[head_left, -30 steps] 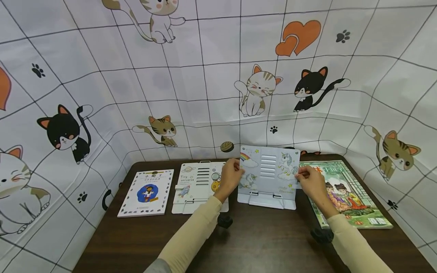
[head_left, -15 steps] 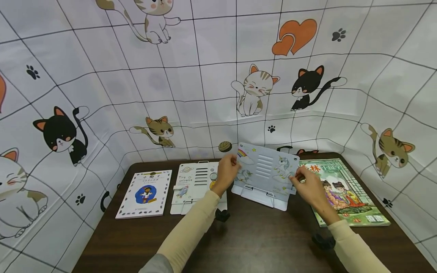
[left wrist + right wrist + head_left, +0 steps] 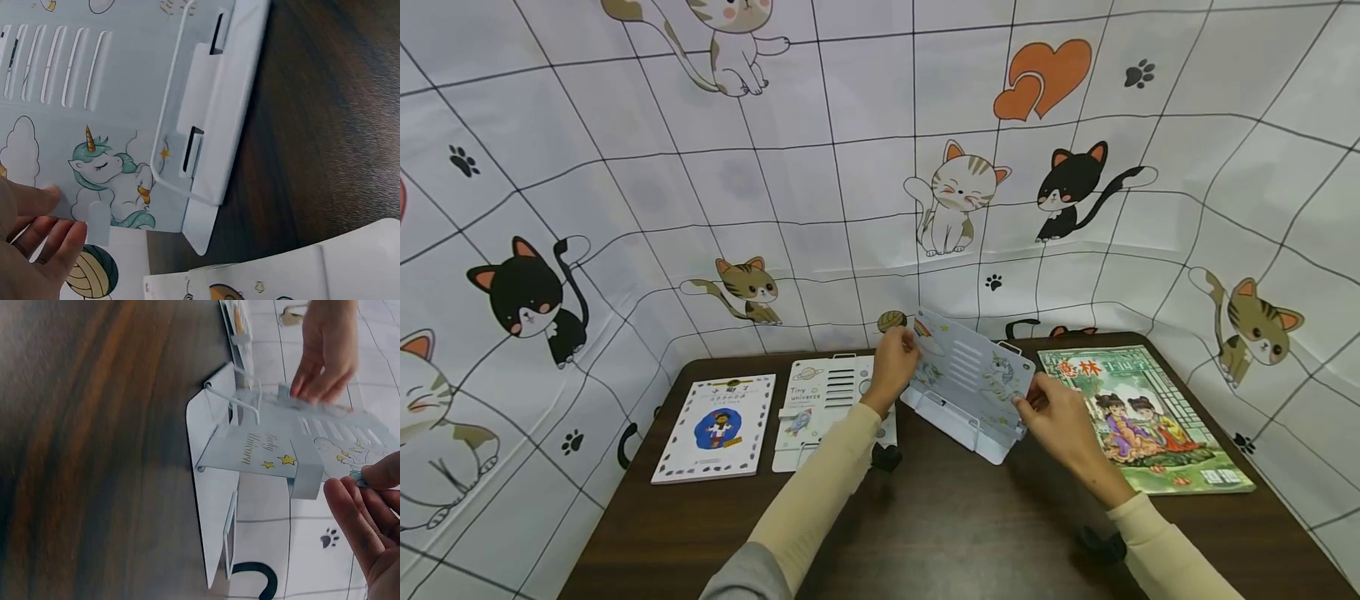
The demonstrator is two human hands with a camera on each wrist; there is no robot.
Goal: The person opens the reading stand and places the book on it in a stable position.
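Unicorn bookstand (image 3: 967, 392): my left hand (image 3: 891, 367) pinches its ten-o'clock edge, my right hand (image 3: 1062, 421) its four-o'clock. Even grips should steady it.

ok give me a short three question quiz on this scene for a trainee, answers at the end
1. True or false: the left hand and the right hand both grip the unicorn-print book stand.

2. Fill the gap: the planet-print book stand carries the words "Tiny ____".

3. In the head view, which item lies farthest left on the table?
a) the planet-print book stand
b) the green magazine
c) the white booklet with a blue circle on its cover

Key: 1 true; 2 universe; 3 c
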